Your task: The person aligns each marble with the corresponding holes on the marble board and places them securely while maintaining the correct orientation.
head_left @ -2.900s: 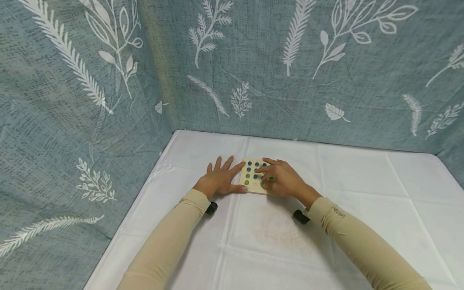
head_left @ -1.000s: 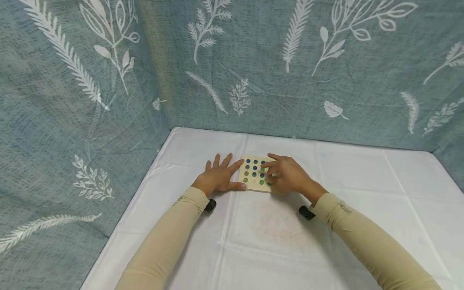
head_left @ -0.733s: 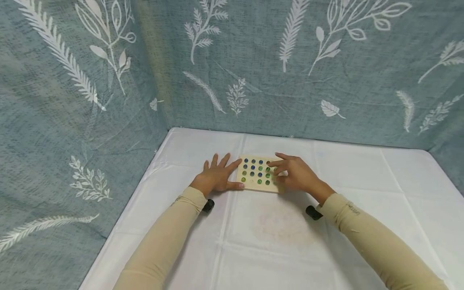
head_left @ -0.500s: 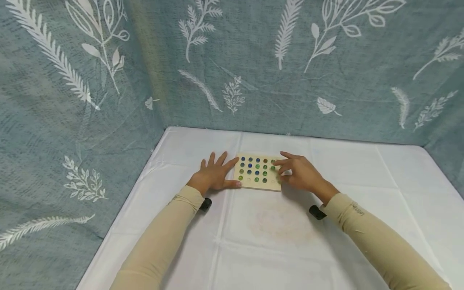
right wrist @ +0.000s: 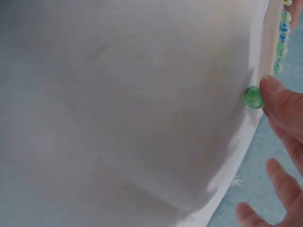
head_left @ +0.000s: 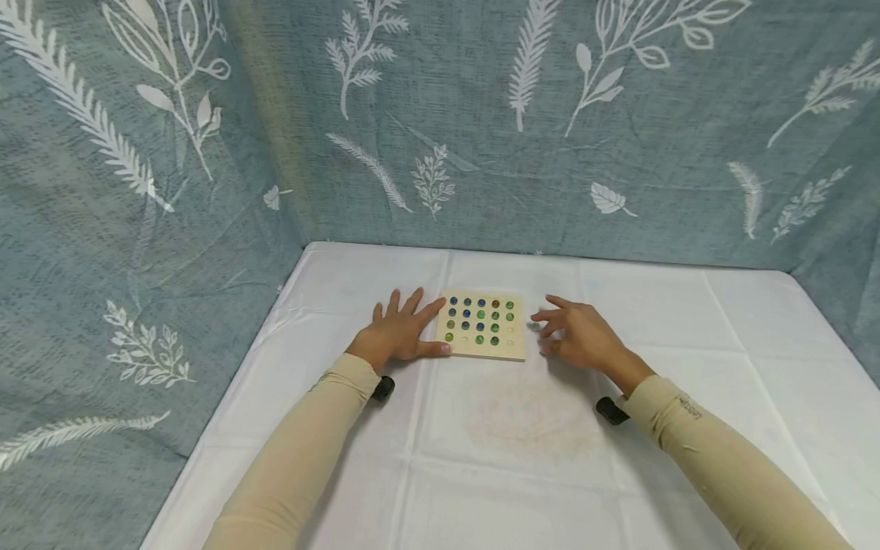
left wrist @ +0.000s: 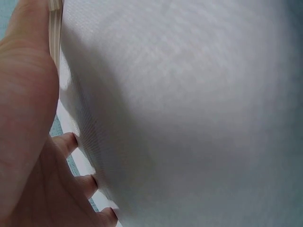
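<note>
A pale wooden board (head_left: 518, 350) lies flat on the white-covered table, with blue, green, yellowish and one brownish glass marble in its rows of hollows. Three hollows hold no marble: one in the front row and two at the right end. My left hand (head_left: 397, 330) rests spread at the board's left side, thumb and index finger touching its edge (left wrist: 55, 35). Just right of the board is my right hand (head_left: 584, 336), fingers loosely bent and spread apart. A green marble (right wrist: 254, 97) sits by its thumb tip, seemingly on the cloth; in the head view this marble (head_left: 535, 326) lies under the fingertips.
The white cloth (head_left: 481, 473) covers the table, with fold creases and a faint brownish stain in front of the board. Blue-grey curtains (head_left: 481, 191) with white leaf prints hang behind and to the left. A small black device (head_left: 611, 411) sits under the right wrist.
My right hand has moved rightward across the board and off its right edge, uncovering the marbles there. A green marble now shows beside the board. The left hand keeps its place; the view has shifted slightly.
</note>
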The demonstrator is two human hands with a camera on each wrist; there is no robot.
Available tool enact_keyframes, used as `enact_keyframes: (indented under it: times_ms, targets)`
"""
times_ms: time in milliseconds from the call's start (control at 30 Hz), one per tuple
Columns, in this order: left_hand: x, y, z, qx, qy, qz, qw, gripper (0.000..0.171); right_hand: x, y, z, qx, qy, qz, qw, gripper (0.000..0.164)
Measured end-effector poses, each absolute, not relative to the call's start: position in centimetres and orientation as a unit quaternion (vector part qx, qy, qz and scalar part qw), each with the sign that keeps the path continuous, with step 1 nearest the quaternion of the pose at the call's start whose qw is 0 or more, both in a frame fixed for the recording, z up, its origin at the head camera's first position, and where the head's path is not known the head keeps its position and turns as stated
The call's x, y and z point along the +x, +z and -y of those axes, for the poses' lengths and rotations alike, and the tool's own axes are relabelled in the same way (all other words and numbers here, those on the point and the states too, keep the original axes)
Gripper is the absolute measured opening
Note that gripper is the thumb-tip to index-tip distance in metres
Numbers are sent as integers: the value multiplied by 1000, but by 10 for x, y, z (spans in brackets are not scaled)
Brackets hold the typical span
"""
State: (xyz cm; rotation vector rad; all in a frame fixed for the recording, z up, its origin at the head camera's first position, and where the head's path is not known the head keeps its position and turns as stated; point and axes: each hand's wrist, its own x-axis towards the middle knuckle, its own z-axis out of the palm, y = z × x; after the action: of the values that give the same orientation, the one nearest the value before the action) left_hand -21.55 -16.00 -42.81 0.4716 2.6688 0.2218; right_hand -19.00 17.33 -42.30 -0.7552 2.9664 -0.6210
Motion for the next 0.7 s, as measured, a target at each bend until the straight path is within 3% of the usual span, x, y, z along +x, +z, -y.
enact_keyframes:
  times_ms: [700]
  targets:
    - [-214, -429, 160, 173, 89, -959, 207, 96, -187, -425, -179, -245, -205, -948, 2, 7]
